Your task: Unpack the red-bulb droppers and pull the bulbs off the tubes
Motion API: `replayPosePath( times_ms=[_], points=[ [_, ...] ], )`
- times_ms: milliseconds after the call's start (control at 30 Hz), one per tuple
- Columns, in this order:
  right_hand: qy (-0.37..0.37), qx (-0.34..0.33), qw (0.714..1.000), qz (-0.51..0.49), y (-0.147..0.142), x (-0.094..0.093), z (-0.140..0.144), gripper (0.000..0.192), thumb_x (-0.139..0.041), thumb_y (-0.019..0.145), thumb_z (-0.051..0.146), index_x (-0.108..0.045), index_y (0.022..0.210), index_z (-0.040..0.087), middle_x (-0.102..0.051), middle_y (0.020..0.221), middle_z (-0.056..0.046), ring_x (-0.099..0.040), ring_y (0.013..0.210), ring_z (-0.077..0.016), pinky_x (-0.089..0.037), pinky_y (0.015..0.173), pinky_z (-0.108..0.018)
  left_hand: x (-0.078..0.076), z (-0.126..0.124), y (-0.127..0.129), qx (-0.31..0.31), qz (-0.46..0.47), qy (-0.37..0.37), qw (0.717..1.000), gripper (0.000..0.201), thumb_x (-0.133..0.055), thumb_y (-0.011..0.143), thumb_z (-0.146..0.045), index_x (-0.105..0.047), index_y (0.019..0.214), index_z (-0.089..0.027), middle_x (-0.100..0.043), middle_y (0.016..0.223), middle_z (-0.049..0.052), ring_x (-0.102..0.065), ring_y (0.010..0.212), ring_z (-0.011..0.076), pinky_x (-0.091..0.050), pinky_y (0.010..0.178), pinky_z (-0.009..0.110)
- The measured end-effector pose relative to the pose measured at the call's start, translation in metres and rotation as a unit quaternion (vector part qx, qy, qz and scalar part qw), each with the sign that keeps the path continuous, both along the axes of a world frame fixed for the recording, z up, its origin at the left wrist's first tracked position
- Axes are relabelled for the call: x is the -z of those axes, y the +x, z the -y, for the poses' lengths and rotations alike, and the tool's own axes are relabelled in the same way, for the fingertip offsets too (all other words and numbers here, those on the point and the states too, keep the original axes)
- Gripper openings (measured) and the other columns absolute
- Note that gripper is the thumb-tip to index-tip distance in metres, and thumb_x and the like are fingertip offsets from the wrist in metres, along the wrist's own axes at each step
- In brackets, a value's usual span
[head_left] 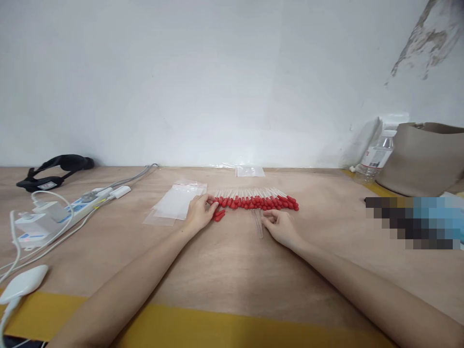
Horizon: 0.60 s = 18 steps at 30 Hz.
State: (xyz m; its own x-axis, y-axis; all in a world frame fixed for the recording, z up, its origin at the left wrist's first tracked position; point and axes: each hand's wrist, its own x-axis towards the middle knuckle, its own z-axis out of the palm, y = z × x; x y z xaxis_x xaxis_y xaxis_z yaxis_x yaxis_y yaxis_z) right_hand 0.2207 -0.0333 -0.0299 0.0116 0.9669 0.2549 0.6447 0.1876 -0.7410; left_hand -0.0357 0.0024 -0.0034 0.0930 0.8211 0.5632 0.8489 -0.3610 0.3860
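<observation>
Both bare forearms stretch out long and low across the wooden surface (232, 270), coming in from the near edge and converging toward a row of red-bulbed droppers (255, 201) laid side by side near the middle, a little toward the far edge. The left hand (199, 212) lies palm down, wrist flat, its fingertips resting on the left end of the row; the fingers are loosely curved and spread rather than closed, and I cannot tell whether they actually pinch a dropper. Two loose red bulbs (219, 216) lie just beside that hand, on the near side of the row. The right hand (280, 225) rests on its outer edge just short of the row, fingers curled lightly inward, its grip half closed beside a few bare glass tubes (258, 224) that point toward the near edge; it touches them or sits right against them, but a firm hold is not visible. Left of the row, next to the left hand, lies a stack of clear plastic bags (176, 203). Along the left edge sit a power strip (63, 212) with white chargers and cables, and a black strap (54, 170) by the far wall. Toward the far right corner stand a plastic water bottle (375, 157) and a grey bag (424, 157).
</observation>
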Motion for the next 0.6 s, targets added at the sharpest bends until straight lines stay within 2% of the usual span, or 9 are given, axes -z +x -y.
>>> replayPosePath(
  times_ms=[167,300,367,467,533,600],
  points=[
    [0.017,-0.009,0.999,-0.027,0.003,0.009,-0.004,0.028,-0.051,0.072,0.033,-0.059,0.092,0.016,-0.061,0.063,-0.001,-0.054,0.056,-0.0133,-0.040,0.056,-0.026,-0.002,0.005,-0.002,-0.050,0.067,0.048,0.995,0.022,-0.051,0.075,-0.031,-0.058,0.089,-0.017,-0.062,0.080,0.004,-0.057,0.079,0.0190,-0.044,0.073,0.031],
    [0.063,-0.020,0.996,-0.057,0.006,0.007,-0.001,0.029,-0.050,0.074,0.037,-0.056,0.091,0.014,-0.057,0.063,-0.002,-0.051,0.056,-0.0135,-0.041,0.054,-0.027,-0.006,0.016,-0.006,-0.036,0.140,0.068,0.987,0.025,-0.047,0.078,-0.033,-0.059,0.094,-0.016,-0.060,0.088,0.005,-0.058,0.079,0.0164,-0.047,0.074,0.030],
    [0.115,-0.013,0.992,-0.057,0.008,0.002,0.004,0.033,-0.049,0.075,0.039,-0.055,0.094,0.013,-0.057,0.073,-0.006,-0.052,0.063,-0.0155,-0.042,0.057,-0.028,-0.006,0.024,-0.003,-0.003,0.183,0.051,0.982,0.025,-0.047,0.079,-0.034,-0.058,0.094,-0.016,-0.060,0.091,0.005,-0.059,0.079,0.0159,-0.048,0.074,0.029],
    [0.226,-0.016,0.974,0.010,0.013,-0.008,0.014,0.046,-0.050,0.076,0.043,-0.049,0.113,0.015,-0.054,0.102,-0.013,-0.052,0.087,-0.0216,-0.043,0.071,-0.034,-0.003,0.038,0.010,0.093,0.237,-0.018,0.967,0.023,-0.049,0.079,-0.034,-0.055,0.093,-0.017,-0.059,0.093,0.006,-0.060,0.081,0.0165,-0.049,0.073,0.030],
    [0.281,-0.048,0.954,0.091,0.016,-0.013,0.019,0.054,-0.050,0.077,0.044,-0.042,0.123,0.018,-0.048,0.116,-0.014,-0.046,0.103,-0.0246,-0.039,0.082,-0.038,0.001,0.046,0.022,0.164,0.230,-0.055,0.958,0.020,-0.049,0.080,-0.032,-0.056,0.091,-0.017,-0.058,0.092,0.006,-0.059,0.083,0.0163,-0.049,0.075,0.030],
    [0.305,-0.091,0.933,0.170,0.018,-0.016,0.022,0.052,-0.049,0.079,0.043,-0.042,0.124,0.019,-0.051,0.116,-0.012,-0.043,0.107,-0.0246,-0.032,0.089,-0.041,0.005,0.053,0.031,0.214,0.200,-0.068,0.954,0.016,-0.049,0.080,-0.029,-0.056,0.088,-0.017,-0.056,0.091,0.006,-0.057,0.085,0.0154,-0.048,0.077,0.029]
  ],
)
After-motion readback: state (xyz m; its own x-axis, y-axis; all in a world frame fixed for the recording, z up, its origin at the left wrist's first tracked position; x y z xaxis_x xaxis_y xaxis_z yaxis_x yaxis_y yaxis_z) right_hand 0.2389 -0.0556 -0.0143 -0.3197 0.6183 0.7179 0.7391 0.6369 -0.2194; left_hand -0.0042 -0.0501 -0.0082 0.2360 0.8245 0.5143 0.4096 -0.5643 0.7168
